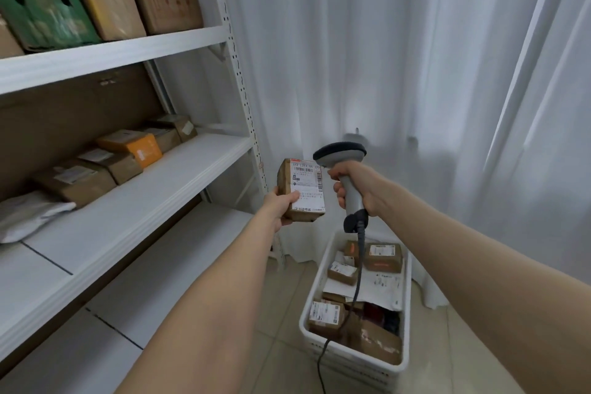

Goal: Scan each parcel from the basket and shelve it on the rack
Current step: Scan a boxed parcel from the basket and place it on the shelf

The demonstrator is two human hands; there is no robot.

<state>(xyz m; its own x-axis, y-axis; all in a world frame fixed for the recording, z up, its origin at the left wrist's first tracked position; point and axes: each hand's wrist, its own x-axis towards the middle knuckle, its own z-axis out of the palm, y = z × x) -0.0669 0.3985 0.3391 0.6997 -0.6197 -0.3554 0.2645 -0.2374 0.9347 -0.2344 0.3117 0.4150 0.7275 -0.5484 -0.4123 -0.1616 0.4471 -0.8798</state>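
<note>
My left hand (280, 205) grips a small brown cardboard parcel (302, 189) from below, its white shipping label turned up toward me. Just to its right, my right hand (355, 187) holds the grey handle of a barcode scanner (340, 155), whose dark head points at the label. The scanner's black cable hangs down past the white basket (406, 323) on the floor, which holds several small parcels and a white mailer. The white metal rack (153, 176) stands on the left.
The rack's middle shelf carries several brown boxes, an orange box (134, 145) and a white mailer bag (28, 216). The top shelf bears a green box (41, 0) and large brown cartons. White curtains (399, 57) hang behind. The floor is tiled.
</note>
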